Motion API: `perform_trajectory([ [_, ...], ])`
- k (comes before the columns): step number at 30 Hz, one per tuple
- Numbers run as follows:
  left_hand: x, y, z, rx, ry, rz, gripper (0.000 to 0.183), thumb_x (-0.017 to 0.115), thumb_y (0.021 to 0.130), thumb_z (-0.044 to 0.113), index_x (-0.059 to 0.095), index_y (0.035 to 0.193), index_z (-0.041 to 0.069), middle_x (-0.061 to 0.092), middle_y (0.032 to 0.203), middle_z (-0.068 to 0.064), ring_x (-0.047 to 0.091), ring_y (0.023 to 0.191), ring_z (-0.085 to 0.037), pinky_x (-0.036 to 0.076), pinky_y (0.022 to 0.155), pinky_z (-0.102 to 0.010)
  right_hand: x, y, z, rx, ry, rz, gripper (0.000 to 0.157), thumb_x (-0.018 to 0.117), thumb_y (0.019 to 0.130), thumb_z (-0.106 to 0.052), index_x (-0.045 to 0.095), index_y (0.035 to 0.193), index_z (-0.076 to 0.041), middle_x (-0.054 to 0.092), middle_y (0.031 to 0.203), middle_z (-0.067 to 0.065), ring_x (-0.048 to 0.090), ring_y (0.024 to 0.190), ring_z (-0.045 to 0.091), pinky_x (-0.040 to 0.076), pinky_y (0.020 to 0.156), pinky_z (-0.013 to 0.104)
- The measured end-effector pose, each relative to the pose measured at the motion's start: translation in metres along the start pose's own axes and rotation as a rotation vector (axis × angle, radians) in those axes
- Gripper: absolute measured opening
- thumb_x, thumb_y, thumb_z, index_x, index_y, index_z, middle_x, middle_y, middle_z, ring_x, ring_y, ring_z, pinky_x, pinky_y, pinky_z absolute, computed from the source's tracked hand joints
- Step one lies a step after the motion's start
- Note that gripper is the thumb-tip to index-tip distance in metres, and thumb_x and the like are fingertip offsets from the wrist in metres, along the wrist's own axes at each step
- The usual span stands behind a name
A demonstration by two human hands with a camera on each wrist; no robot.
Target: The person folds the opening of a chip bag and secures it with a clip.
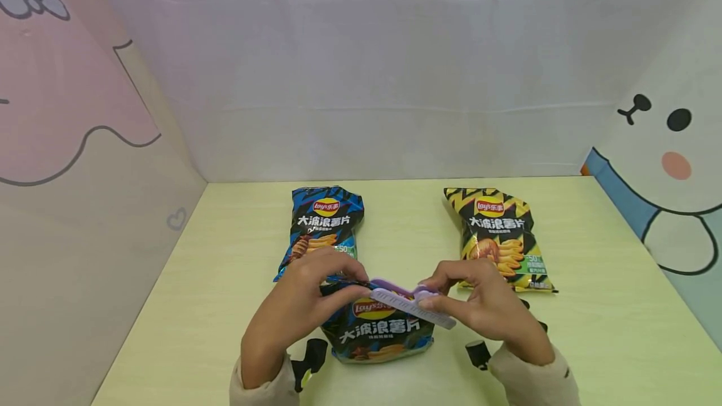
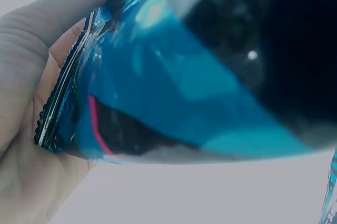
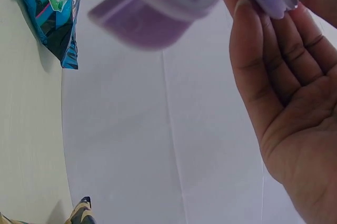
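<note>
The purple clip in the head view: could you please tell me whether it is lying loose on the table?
No, the right hand pinches the purple clip at the top of the nearest chip bag.

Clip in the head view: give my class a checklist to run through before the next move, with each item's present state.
1. Left hand grips front bag near its top: ok.
2. Right hand pinches clip: ok.
3. Clip's jaws stand apart: ok.
4. Bag's whole top edge lies between the jaws: cannot tell; fingers and clip hide part.
5. Rear blue bag and yellow bag lie apart from the clip: ok.
</note>
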State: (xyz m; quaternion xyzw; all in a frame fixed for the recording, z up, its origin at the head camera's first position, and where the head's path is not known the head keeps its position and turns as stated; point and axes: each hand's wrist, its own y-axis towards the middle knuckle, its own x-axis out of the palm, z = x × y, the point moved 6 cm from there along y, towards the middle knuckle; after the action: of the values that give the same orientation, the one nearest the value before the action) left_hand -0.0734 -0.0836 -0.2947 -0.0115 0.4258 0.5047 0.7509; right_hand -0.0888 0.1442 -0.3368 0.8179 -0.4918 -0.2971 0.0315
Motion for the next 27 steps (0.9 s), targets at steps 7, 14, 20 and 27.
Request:
perform_trajectory([
  [7, 0.0017, -0.0002, -0.0001, 0.022, -0.009, 0.009, 0.012, 0.075, 0.09, 0.012, 0.076, 0.101, 0.018, 0.07, 0.098, 0.007, 0.06, 0.088, -0.004, 0.054, 0.074, -0.021, 0.001, -0.0007, -0.0007, 0.001, 0.009, 0.001, 0.024, 0.08, 0.083, -0.005, 0.075, 0.092, -0.026, 0.077, 0.09, -0.008, 0.067, 0.077, 0.006, 0.056, 0.069, 0.026],
  [14, 0.0023, 0.0021, 0.0034, 0.068, -0.005, 0.045, 0.012, 0.076, 0.089, 0.013, 0.073, 0.098, 0.018, 0.07, 0.089, 0.007, 0.056, 0.085, -0.004, 0.052, 0.073, -0.024, 0.0009, -0.0011, 0.0006, -0.022, 0.004, 0.001, 0.024, 0.08, 0.083, -0.004, 0.075, 0.093, -0.025, 0.076, 0.088, -0.007, 0.066, 0.074, 0.005, 0.056, 0.067, 0.026],
  [20, 0.0044, 0.0045, 0.0054, 0.092, -0.006, 0.06, 0.007, 0.075, 0.09, 0.014, 0.073, 0.095, 0.019, 0.071, 0.089, 0.009, 0.056, 0.086, -0.005, 0.052, 0.075, -0.027, -0.0001, -0.0006, -0.0035, -0.009, 0.008, -0.001, 0.025, 0.08, 0.083, -0.004, 0.075, 0.093, -0.026, 0.076, 0.089, -0.008, 0.065, 0.074, 0.006, 0.056, 0.069, 0.026],
  [27, 0.0067, 0.0044, 0.0065, 0.093, 0.013, 0.061, 0.003, 0.07, 0.095, 0.018, 0.071, 0.096, 0.02, 0.068, 0.096, 0.01, 0.055, 0.093, -0.007, 0.05, 0.081, -0.027, 0.0002, -0.0012, -0.0035, -0.045, 0.011, 0.004, 0.025, 0.08, 0.083, -0.003, 0.074, 0.093, -0.025, 0.076, 0.089, -0.006, 0.066, 0.074, 0.006, 0.057, 0.068, 0.027],
])
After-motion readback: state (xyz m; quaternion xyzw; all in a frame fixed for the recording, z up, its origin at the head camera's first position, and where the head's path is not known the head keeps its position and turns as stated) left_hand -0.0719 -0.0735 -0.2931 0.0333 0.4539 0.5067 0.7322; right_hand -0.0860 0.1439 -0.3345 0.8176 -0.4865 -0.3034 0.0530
